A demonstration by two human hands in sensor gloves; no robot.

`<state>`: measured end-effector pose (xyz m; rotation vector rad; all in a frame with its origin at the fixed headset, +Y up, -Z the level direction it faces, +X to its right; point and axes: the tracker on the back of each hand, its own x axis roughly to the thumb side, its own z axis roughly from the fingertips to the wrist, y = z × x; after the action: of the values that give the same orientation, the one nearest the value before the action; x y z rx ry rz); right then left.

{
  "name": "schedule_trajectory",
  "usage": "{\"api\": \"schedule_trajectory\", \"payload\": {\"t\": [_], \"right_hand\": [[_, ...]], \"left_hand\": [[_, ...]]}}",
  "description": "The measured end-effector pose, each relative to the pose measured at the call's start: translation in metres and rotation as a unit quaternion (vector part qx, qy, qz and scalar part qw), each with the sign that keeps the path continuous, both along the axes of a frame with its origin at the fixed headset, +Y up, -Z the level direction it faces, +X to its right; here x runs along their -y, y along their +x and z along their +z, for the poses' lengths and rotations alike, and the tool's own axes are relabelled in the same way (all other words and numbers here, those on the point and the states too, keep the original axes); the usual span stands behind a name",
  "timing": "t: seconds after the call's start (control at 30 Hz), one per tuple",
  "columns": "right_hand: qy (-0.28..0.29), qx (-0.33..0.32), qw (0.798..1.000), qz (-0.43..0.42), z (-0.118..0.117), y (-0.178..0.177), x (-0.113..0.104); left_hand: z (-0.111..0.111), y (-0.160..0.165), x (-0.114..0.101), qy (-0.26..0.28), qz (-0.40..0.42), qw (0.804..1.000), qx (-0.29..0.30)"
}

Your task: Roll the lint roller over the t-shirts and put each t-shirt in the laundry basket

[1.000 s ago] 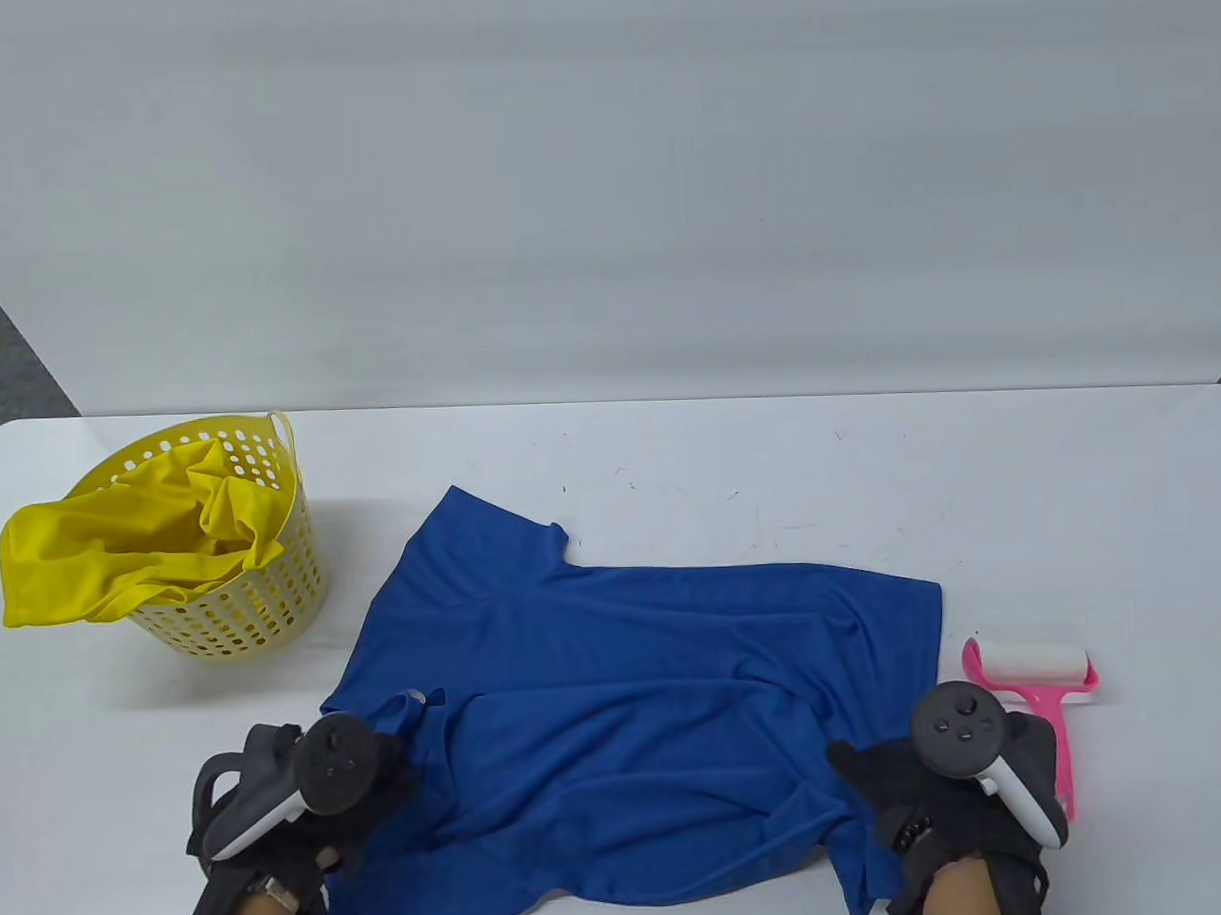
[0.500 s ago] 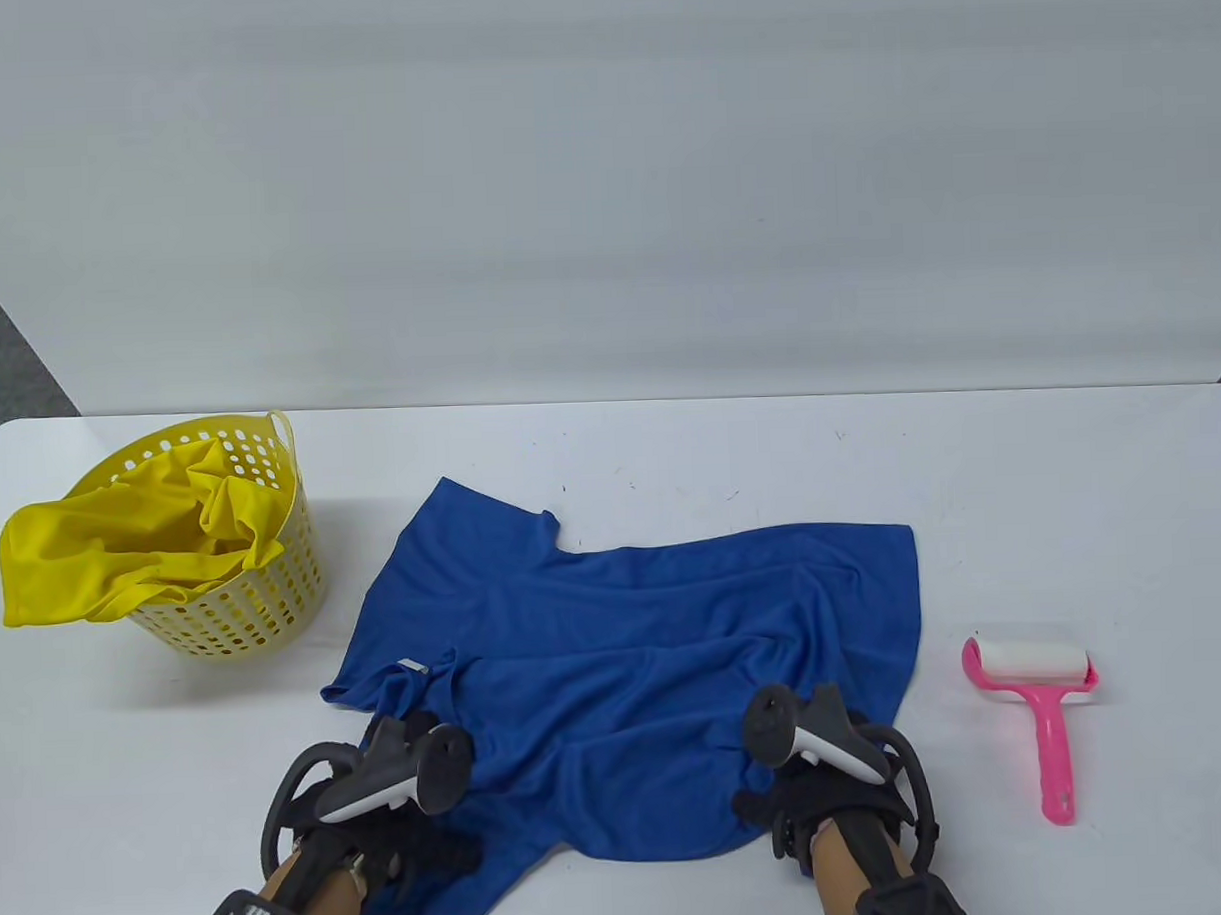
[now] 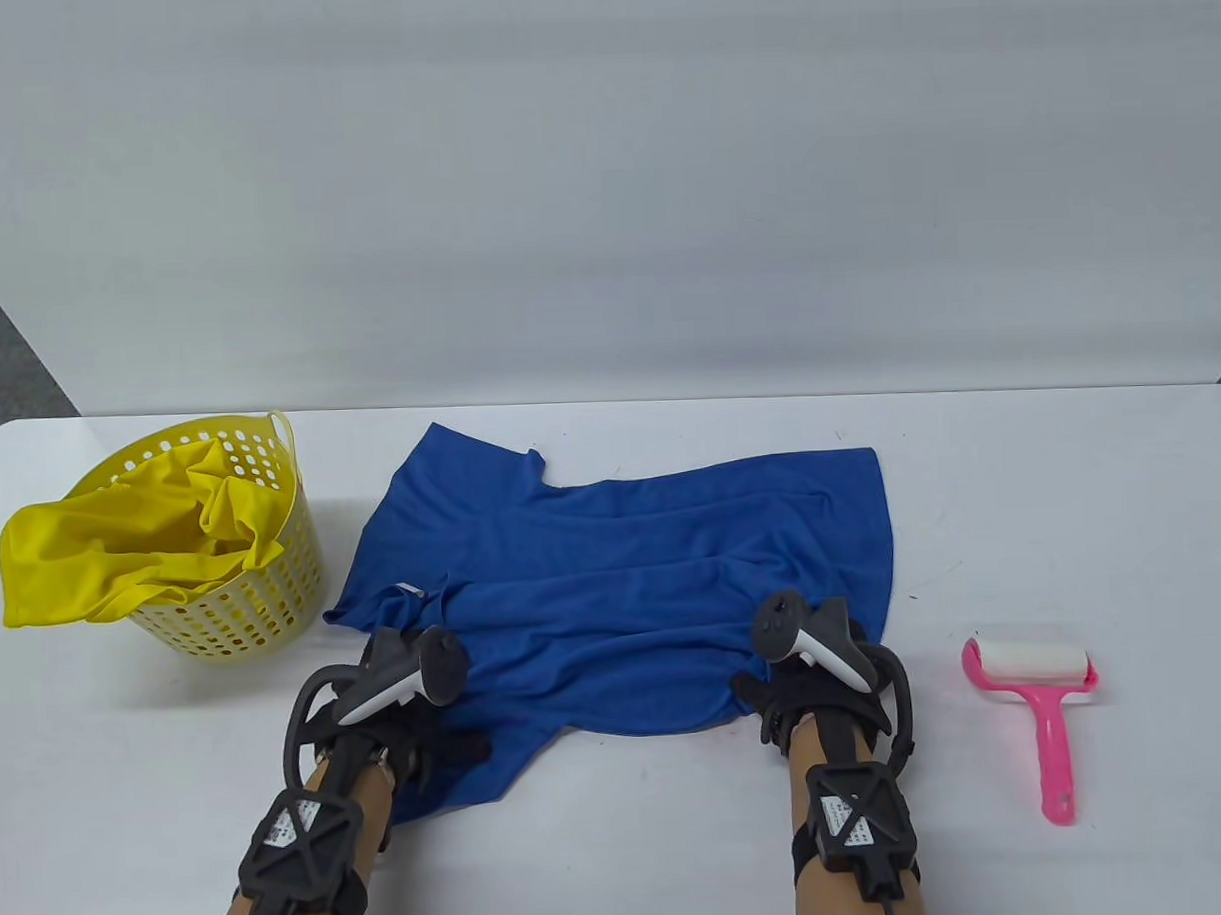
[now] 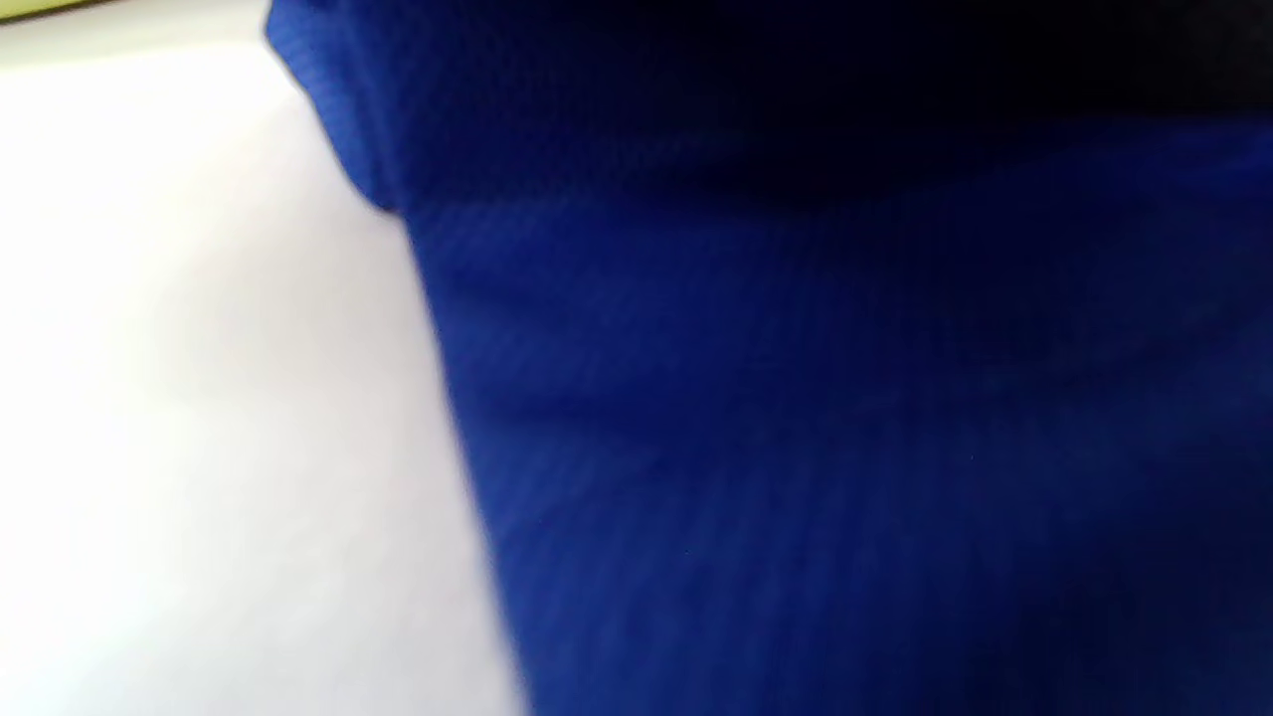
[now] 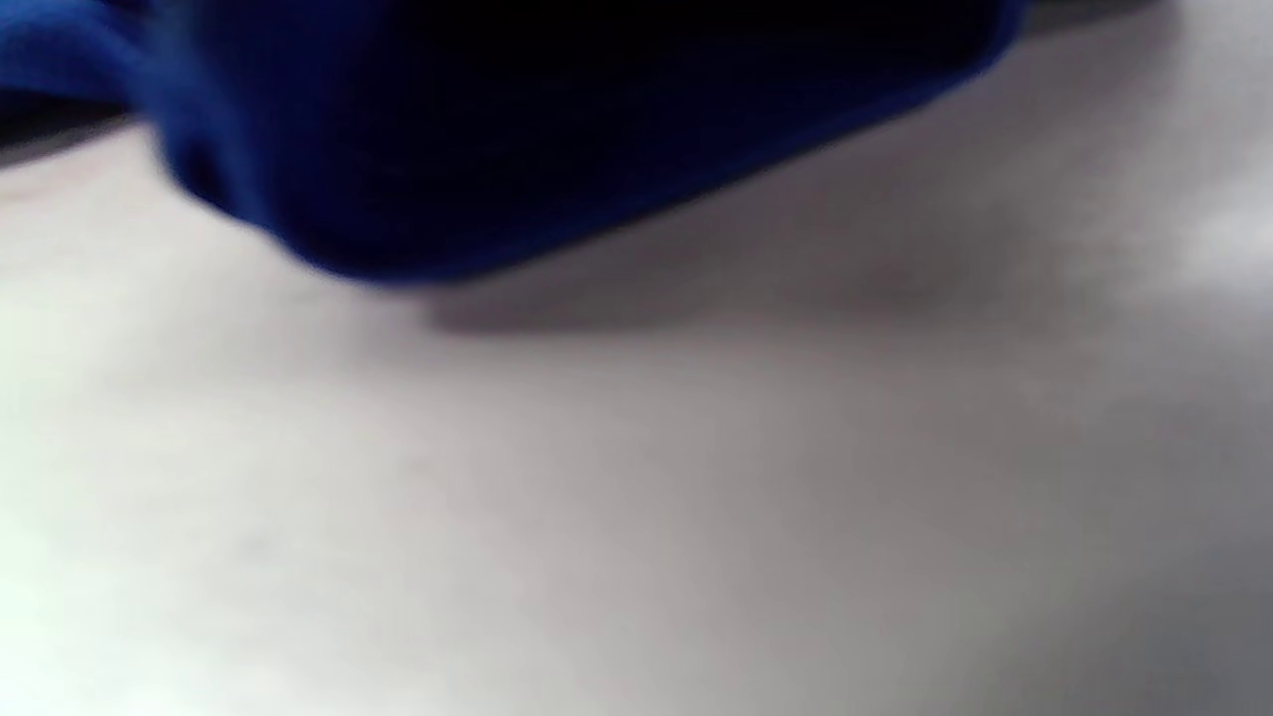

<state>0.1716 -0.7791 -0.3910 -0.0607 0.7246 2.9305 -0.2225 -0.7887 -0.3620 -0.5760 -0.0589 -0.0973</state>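
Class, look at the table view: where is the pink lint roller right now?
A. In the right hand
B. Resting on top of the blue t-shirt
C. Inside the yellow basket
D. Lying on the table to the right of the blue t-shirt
D: the lint roller lies alone on the table, right of the blue t-shirt, with neither hand touching it.

We see a plain royal-blue t-shirt (image 3: 625,577) at the centre of the white table (image 3: 1072,501). At nine o'clock sits a pale yellow laundry basket (image 3: 246,610) dotted with round holes, a brighter yellow t-shirt (image 3: 94,571) spilling from it. At three o'clock lies a pink lint roller (image 3: 1039,703) with a white roll. Our gloves (image 3: 779,697) are black, our trackers (image 3: 812,646) black and white.
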Motion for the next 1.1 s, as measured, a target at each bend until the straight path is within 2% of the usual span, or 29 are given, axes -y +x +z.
{"api": "schedule_trajectory", "payload": {"t": [0.07,0.1,0.13,0.17,0.2,0.23,0.27,0.3,0.37,0.47,0.57,0.63,0.67,0.73,0.8,0.87,0.9,0.93,0.97,1.0,1.03,1.07,1.1], "right_hand": [[-0.015,0.002,1.000,-0.005,0.005,0.005,-0.006],[-0.028,0.010,1.000,-0.009,0.010,0.008,-0.011],[-0.007,0.015,1.000,0.012,0.018,0.012,-0.019],[0.035,0.011,0.997,0.069,0.027,0.018,-0.031],[0.045,-0.002,0.994,0.103,0.034,0.021,-0.037],[0.029,-0.018,0.992,0.124,0.042,0.025,-0.040],[-0.017,-0.019,0.992,0.124,0.052,0.028,-0.040],[-0.034,-0.014,0.992,0.122,0.062,0.030,-0.038],[0.007,-0.016,0.993,0.116,0.072,0.030,-0.035],[0.026,-0.019,0.997,0.074,0.077,0.022,-0.024],[0.051,-0.012,0.995,0.080,0.076,0.016,-0.011],[0.148,0.006,0.986,0.077,0.073,0.015,-0.021],[0.185,-0.007,0.978,0.096,0.072,0.015,-0.023],[0.202,-0.030,0.971,0.123,0.073,0.016,-0.027],[0.231,-0.029,0.965,0.122,0.077,0.022,-0.040],[0.295,-0.002,0.951,0.086,0.083,0.034,-0.059],[0.323,0.013,0.945,0.052,0.088,0.044,-0.072],[0.324,0.015,0.945,0.035,0.090,0.049,-0.076],[0.310,0.014,0.951,0.011,0.092,0.057,-0.080],[0.273,0.014,0.962,0.005,0.092,0.063,-0.080],[0.174,0.008,0.985,0.013,0.091,0.069,-0.075],[0.073,0.013,0.997,0.027,0.093,0.074,-0.069],[0.024,0.031,0.998,0.039,0.095,0.078,-0.064]], "left_hand": [[0.010,0.001,-0.002,0.007,-0.033,0.999,0.010],[0.019,0.002,-0.008,0.049,-0.049,0.997,0.040],[0.026,0.002,-0.015,0.084,-0.050,0.993,0.066],[0.036,0.000,-0.026,0.114,-0.030,0.989,0.091],[0.046,-0.001,-0.035,0.127,-0.004,0.986,0.108],[0.056,-0.003,-0.042,0.135,0.024,0.983,0.120],[0.066,-0.005,-0.046,0.132,0.041,0.982,0.127],[0.072,-0.006,-0.045,0.119,0.037,0.984,0.130],[0.078,-0.004,-0.035,0.099,-0.013,0.987,0.128],[0.075,0.001,-0.019,0.118,-0.070,0.982,0.127],[0.073,-0.001,-0.019,0.167,-0.005,0.982,0.092],[0.073,-0.002,-0.020,0.199,-0.014,0.976,0.083],[0.073,-0.004,-0.022,0.214,-0.021,0.973,0.085],[0.076,-0.009,-0.031,0.235,-0.012,0.969,0.073],[0.080,-0.022,-0.051,0.264,0.070,0.960,0.061],[0.087,-0.036,-0.071,0.288,0.165,0.941,0.060],[0.090,-0.043,-0.081,0.280,0.240,0.925,0.095],[0.091,-0.046,-0.086,0.264,0.286,0.912,0.127],[0.091,-0.049,-0.090,0.223,0.351,0.892,0.179],[0.089,-0.051,-0.090,0.167,0.373,0.895,0.177],[0.090,-0.052,-0.088,0.093,0.374,0.905,0.180],[0.091,-0.053,-0.083,0.042,0.360,0.918,0.165],[0.091,-0.054,-0.080,0.043,0.352,0.921,0.161]]}}
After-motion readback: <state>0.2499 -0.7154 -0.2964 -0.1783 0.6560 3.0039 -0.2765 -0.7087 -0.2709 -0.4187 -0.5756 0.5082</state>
